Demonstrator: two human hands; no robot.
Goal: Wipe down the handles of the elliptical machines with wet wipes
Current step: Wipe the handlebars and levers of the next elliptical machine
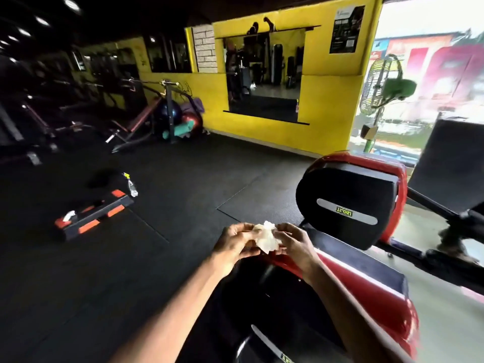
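A crumpled white wet wipe (pixel 265 237) is held between both my hands in the lower middle of the head view. My left hand (pixel 235 244) pinches its left side and my right hand (pixel 293 243) pinches its right side. Below and to the right stands a red and black machine (pixel 348 203) with a silver "iron" label; a second housing of the same kind (pixel 262 323) is under my forearms. No handle of the machine is plainly visible. A pack of wipes (pixel 68 215) sits on a black and orange step platform (pixel 91 217) at the left.
A spray bottle (pixel 131 184) lies by the step platform on the black rubber floor (pixel 183 184). Weight benches and exercise balls (pixel 180 113) stand at the back left. A yellow wall with a mirror (pixel 264 74) faces me. A standing fan (pixel 382 85) is at the right by the bright opening.
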